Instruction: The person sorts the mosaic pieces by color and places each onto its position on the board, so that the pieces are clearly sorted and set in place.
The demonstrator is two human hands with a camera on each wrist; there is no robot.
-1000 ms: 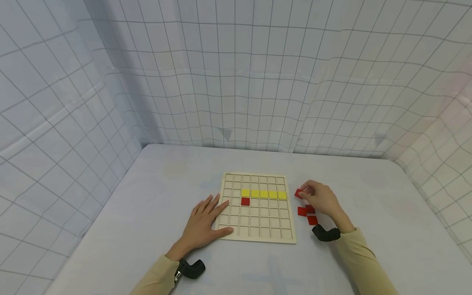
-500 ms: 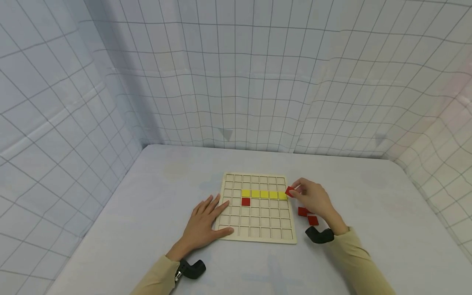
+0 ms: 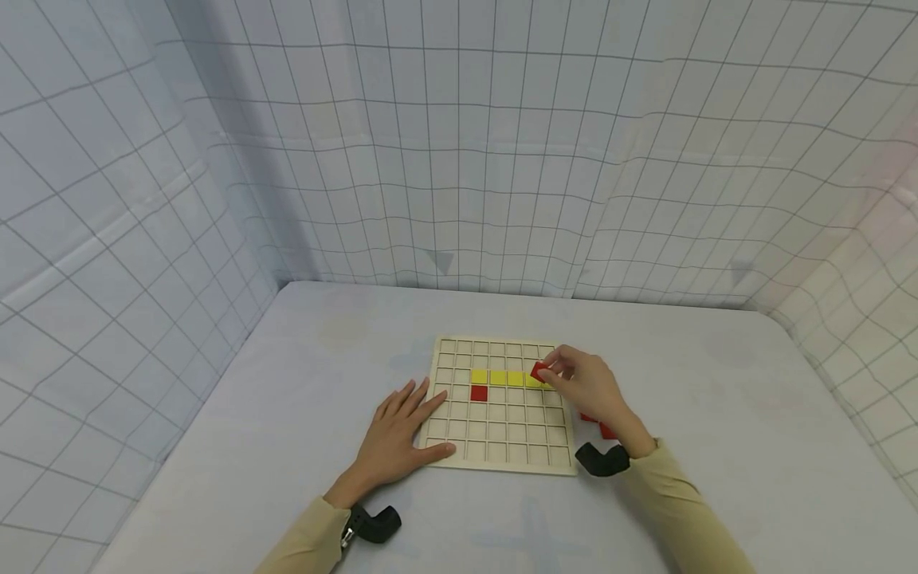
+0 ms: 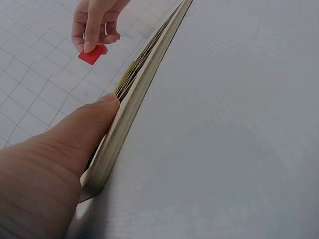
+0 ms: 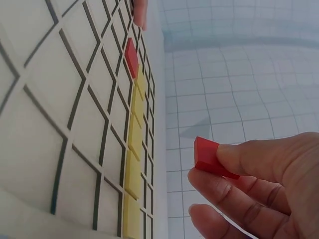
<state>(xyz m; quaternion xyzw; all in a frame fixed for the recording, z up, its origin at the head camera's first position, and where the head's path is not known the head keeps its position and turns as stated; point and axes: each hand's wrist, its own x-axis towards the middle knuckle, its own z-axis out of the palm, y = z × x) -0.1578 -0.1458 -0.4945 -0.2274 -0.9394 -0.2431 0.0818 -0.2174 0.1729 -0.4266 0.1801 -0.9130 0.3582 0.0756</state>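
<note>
A cream grid board (image 3: 495, 453) lies flat on the table, with a row of several yellow square tiles (image 3: 497, 378) set in its cells. One red tile (image 3: 479, 393) sits in the cell just below the leftmost yellow one. My left hand (image 3: 394, 434) rests spread on the board's left edge, its thumb along the near left corner. Between thumb and fingers, my right hand (image 3: 590, 388) pinches another red tile (image 5: 209, 157). In the right wrist view this tile is held tilted, apart from the board, above the right end of the yellow row.
Loose red tiles (image 3: 609, 431) lie on the table right of the board, partly hidden under my right hand and wrist. A white table (image 3: 344, 335) surrounds the board. Grid-patterned curtains (image 3: 459, 159) stand behind and at both sides.
My right hand has moved left from beside the board to over its right part, carrying the pinched red tile. My left hand stays where it was.
</note>
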